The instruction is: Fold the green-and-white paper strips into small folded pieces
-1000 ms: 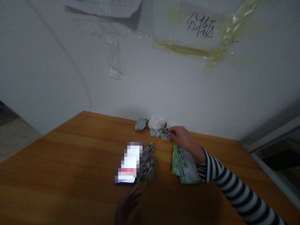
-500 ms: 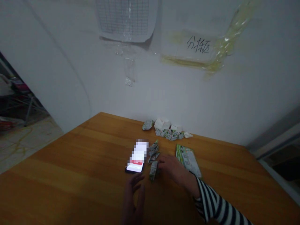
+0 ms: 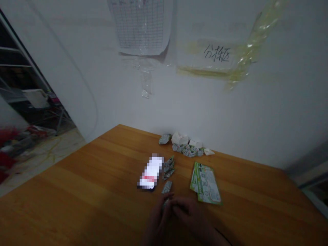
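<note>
My left hand (image 3: pixel 156 220) and my right hand (image 3: pixel 191 217) meet low in the view over the wooden table (image 3: pixel 77 191). Both are closed on a small folded green-and-white paper piece (image 3: pixel 166 201) held between the fingertips; most of it is hidden by the fingers. Just beyond them lies another folded paper piece (image 3: pixel 166 187). A lit phone (image 3: pixel 150 172) lies flat to the left of a short row of folded pieces (image 3: pixel 169 166). A stack of flat green printed sheets (image 3: pixel 205 183) lies to the right of my hands.
A heap of crumpled and folded paper (image 3: pixel 187 145) sits against the white wall at the table's far edge. A grid sheet (image 3: pixel 142 27) and a taped handwritten note (image 3: pixel 216 54) hang on the wall. Shelving and clutter stand on the floor at left (image 3: pixel 30 112).
My right hand came back from the heap at the wall to the folded pieces, then down to my left hand. Both hands now pinch one folded piece. The view has swung left.
</note>
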`<state>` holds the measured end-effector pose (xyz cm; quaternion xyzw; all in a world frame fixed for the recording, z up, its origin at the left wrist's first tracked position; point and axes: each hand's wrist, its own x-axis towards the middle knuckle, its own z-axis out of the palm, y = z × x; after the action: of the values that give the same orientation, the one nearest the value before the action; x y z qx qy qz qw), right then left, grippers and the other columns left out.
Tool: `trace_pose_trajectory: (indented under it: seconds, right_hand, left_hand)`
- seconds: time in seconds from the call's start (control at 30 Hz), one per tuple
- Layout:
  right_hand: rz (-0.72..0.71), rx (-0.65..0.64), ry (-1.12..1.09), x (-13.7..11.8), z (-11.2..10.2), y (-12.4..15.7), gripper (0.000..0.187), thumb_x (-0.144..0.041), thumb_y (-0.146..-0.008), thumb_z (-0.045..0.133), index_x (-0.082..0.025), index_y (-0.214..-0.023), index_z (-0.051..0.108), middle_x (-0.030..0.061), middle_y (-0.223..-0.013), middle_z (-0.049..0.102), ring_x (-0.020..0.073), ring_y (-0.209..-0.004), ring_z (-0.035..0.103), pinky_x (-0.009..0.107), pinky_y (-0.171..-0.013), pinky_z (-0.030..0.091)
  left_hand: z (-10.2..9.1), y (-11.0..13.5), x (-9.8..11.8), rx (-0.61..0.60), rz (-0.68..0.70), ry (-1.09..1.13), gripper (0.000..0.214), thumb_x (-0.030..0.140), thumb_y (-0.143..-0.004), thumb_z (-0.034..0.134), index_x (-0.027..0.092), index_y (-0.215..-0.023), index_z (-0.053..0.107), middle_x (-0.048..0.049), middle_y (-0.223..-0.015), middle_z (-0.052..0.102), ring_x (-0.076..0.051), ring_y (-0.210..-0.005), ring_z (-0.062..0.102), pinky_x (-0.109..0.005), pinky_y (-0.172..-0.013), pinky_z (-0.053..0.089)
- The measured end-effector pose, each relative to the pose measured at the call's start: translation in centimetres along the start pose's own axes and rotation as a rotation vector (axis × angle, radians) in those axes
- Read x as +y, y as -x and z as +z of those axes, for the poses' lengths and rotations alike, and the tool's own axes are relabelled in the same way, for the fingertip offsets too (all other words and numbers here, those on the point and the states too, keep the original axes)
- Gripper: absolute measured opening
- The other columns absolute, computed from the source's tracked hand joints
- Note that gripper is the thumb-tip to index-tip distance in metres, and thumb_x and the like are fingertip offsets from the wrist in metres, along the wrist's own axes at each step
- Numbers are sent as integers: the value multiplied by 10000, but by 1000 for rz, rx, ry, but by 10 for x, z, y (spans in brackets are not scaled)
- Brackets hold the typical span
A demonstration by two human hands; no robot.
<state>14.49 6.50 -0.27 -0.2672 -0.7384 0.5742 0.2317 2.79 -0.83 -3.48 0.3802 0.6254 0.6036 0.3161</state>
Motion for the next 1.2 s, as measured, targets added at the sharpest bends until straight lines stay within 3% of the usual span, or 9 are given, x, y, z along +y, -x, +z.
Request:
trace_pose_trajectory:
  seconds: [0.13,0.27,0.4,0.5,0.7,0.8,0.97,1.07,1.2]
  right_hand:
    - [18,-3,-9,4,-7,1,224,-159,-751,585,-223,-886,751,23,-864,748,210,-808,689,279,-724,519]
    - [-3,137,122,17,-6,1,176,-177,-718,597,-218,-823,733,29,-785,732,205,-710,671,267,-639,518]
    - [-15,353,194,33,3,3,135,-229,-722,583,-218,-798,693,47,-776,714,214,-692,660,285,-647,520]
    - [-26,342,190,40,7,5,180,-313,-787,546,-223,-850,689,60,-788,715,221,-696,663,290,-640,511]
    - [179,328,276,32,-13,2,149,-268,-748,569,-172,-702,673,34,-645,672,190,-598,600,247,-538,427]
    - [238,430,204,28,-31,-2,114,-236,-718,578,-159,-677,651,25,-635,668,195,-606,594,254,-554,435]
    - [166,487,-74,32,-45,-10,148,-266,-710,622,-144,-772,676,75,-789,727,266,-772,662,342,-715,504]
    - [169,475,-116,34,-41,-14,123,-263,-696,648,-146,-732,663,69,-742,715,268,-749,666,351,-707,510]
    - [142,476,-164,28,-34,-20,126,-247,-698,648,-146,-767,678,71,-768,726,269,-781,677,354,-734,514]
  left_hand:
    - [14,2,5,9,-128,94,477,607,-841,492,201,-1045,636,-84,-1023,710,-241,-956,675,-338,-852,548]
    - [31,4,7,2,-201,212,526,634,-856,437,207,-1125,584,-97,-1094,680,-247,-1005,664,-359,-862,545]
    - [41,3,9,-48,-202,233,531,628,-874,405,204,-1145,574,-107,-1071,678,-246,-988,665,-348,-841,549]
    - [39,-1,6,-88,-146,174,515,595,-898,381,199,-1178,558,-116,-1149,650,-247,-1022,647,-346,-859,539]
    - [16,-26,-11,-130,171,-251,511,556,-874,427,154,-1142,595,-167,-1141,638,-287,-1007,637,-442,-883,532]
    - [5,-44,-15,-64,322,-612,355,302,-917,420,188,-1228,547,-150,-1271,556,-269,-1169,555,-453,-969,483]
    - [1,-57,-30,-201,505,-1040,396,134,-833,457,149,-1214,563,-184,-1226,591,-313,-1139,567,-479,-930,494]
    - [2,-56,-38,-273,437,-995,428,50,-814,403,153,-1185,591,-163,-1147,635,-289,-1092,588,-449,-928,488]
    - [0,-60,-32,-207,241,-556,454,126,-805,479,178,-1248,566,-154,-1265,583,-295,-1188,532,-432,-991,443]
